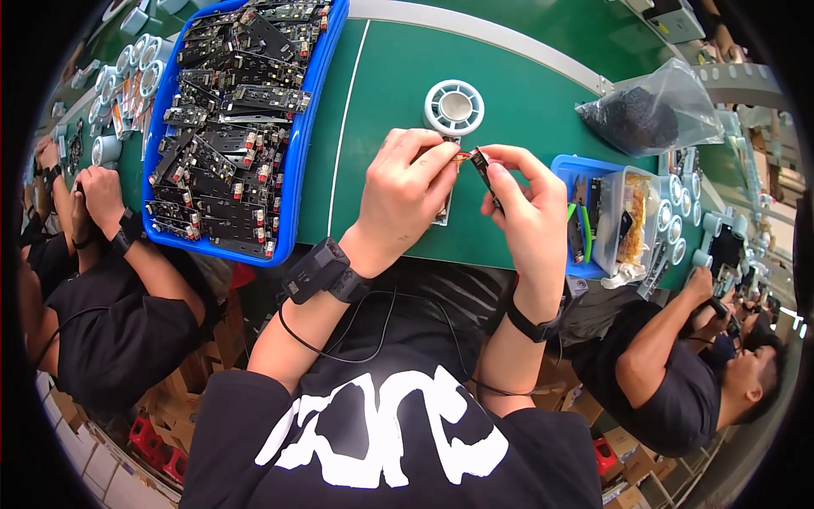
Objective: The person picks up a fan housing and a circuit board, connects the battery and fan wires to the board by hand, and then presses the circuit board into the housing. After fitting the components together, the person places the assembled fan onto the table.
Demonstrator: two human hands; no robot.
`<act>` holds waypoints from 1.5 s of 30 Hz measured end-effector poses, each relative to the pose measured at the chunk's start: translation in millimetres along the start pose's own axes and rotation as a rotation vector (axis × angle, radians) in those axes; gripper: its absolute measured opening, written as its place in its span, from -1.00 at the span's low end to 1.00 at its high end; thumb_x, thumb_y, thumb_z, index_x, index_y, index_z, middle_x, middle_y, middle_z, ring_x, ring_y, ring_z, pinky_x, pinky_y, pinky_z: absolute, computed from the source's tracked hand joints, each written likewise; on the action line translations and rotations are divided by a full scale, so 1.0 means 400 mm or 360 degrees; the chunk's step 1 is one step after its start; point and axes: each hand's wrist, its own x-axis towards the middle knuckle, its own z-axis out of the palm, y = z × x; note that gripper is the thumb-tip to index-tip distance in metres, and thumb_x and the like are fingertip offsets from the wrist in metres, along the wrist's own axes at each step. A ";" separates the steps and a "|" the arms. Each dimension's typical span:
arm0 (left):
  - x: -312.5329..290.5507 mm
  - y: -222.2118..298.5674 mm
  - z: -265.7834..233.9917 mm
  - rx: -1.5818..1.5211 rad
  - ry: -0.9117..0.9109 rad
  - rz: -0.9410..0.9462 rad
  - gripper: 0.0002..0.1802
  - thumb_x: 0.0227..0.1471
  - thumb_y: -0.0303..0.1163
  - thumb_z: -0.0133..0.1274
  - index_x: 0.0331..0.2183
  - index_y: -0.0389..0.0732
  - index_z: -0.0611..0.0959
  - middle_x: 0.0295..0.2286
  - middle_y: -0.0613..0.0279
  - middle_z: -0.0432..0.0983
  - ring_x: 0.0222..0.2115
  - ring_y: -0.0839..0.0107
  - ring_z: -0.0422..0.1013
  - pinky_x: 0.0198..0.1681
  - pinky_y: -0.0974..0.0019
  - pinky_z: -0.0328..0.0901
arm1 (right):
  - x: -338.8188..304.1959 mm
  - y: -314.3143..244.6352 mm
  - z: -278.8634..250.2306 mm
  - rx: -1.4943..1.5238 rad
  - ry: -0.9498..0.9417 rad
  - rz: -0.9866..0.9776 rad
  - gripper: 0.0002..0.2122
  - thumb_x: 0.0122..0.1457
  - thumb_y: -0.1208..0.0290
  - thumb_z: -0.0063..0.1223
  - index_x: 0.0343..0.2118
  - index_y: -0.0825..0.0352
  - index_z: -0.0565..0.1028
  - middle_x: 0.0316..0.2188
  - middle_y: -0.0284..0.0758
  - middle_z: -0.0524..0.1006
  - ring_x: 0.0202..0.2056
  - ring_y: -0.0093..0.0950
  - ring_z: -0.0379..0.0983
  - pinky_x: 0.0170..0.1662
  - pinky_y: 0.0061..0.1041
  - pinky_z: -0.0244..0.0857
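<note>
A light-grey handheld fan [454,108] with a round slotted head lies on the green table, its handle pointing toward me. My left hand [405,191] is closed over the upper handle, with thumb and fingertips pinched at thin red and yellow wires [460,156]. Between the thumb and fingers of my right hand [532,199] is a narrow black circuit board [487,176], tilted and held just right of the handle. The wires run from the left fingertips to the board's upper end. My left fingers hide much of the handle.
A blue tray [298,170] heaped with black circuit boards stands at left. At right, a blue bin [563,167] holds green-handled pliers [585,231] and a clear container [626,220]. Beyond is a plastic bag [653,114] of dark material. Co-workers sit on both sides.
</note>
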 end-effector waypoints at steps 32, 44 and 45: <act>-0.030 0.014 -0.049 -0.0461 -0.0179 -0.0444 -0.71 0.02 -0.63 0.06 -0.15 -0.39 0.65 -0.25 0.02 0.56 -0.34 0.11 0.56 -0.27 0.18 0.47 | -0.021 0.077 0.142 -0.0592 0.0672 -0.0673 -0.76 0.15 0.62 0.13 -0.09 0.42 0.57 -0.20 -0.16 0.55 -0.27 -0.32 0.55 -0.25 -0.39 0.44; -0.066 -0.005 -0.051 -0.0633 -0.0149 -0.0501 -0.61 -0.01 -0.71 -0.03 -0.11 -0.41 0.66 -0.19 -0.11 0.60 -0.28 0.08 0.61 -0.20 0.22 0.51 | -0.018 0.086 0.215 -0.0948 0.0843 -0.0818 -0.74 0.15 0.61 0.12 -0.08 0.43 0.52 -0.16 -0.09 0.49 -0.09 -0.10 0.42 -0.07 -0.19 0.35; -0.068 -0.008 -0.050 -0.0645 -0.0152 -0.0500 -0.61 -0.02 -0.71 -0.03 -0.11 -0.41 0.67 -0.19 -0.12 0.60 -0.27 0.06 0.60 -0.20 0.21 0.51 | -0.019 0.089 0.216 -0.0965 0.0855 -0.0790 -0.75 0.15 0.61 0.12 -0.08 0.44 0.52 -0.17 -0.09 0.49 -0.09 -0.10 0.42 -0.08 -0.19 0.35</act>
